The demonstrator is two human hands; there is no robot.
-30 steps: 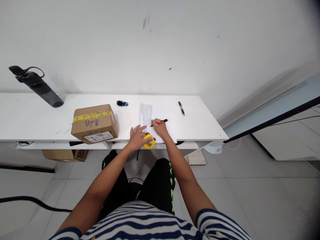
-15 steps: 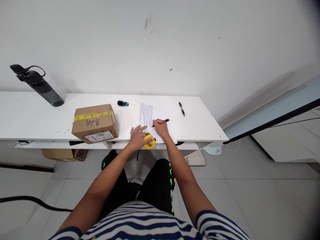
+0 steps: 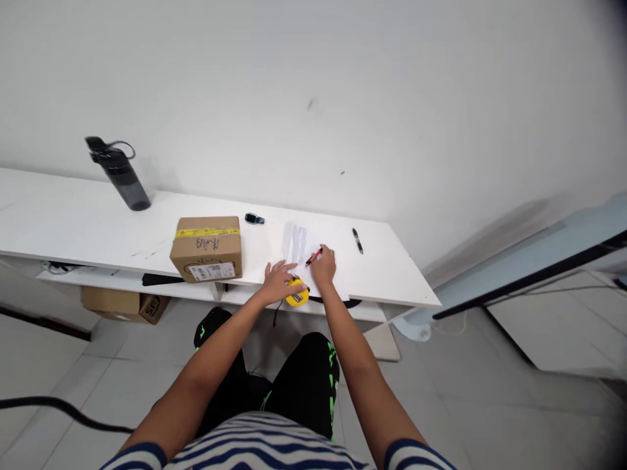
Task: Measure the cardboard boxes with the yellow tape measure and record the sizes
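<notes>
My left hand (image 3: 277, 285) lies at the front edge of the white table, its thumb across a yellow tape measure (image 3: 295, 299) and its other fingers reaching onto the paper. A dark strap hangs from the tape measure's side. My right hand (image 3: 324, 266) grips a red and black pen (image 3: 314, 256), which slants over the paper sheets (image 3: 295, 240). Whether the pen's tip touches the paper I cannot tell. One sheet is covered in small print, and part of the paper is hidden beneath both hands.
Left of the paper stands a taped cardboard box (image 3: 208, 245), with a smartwatch (image 3: 254, 219) behind it. Farther left is a dark water bottle (image 3: 122, 176). A black pen (image 3: 357, 241) lies to the right. Another carton (image 3: 120, 305) sits under the table (image 3: 392, 274).
My view has turned and tilted, so the table and its things appear shifted. The pen in my right hand points at a different angle, and that hand has turned more upright.
</notes>
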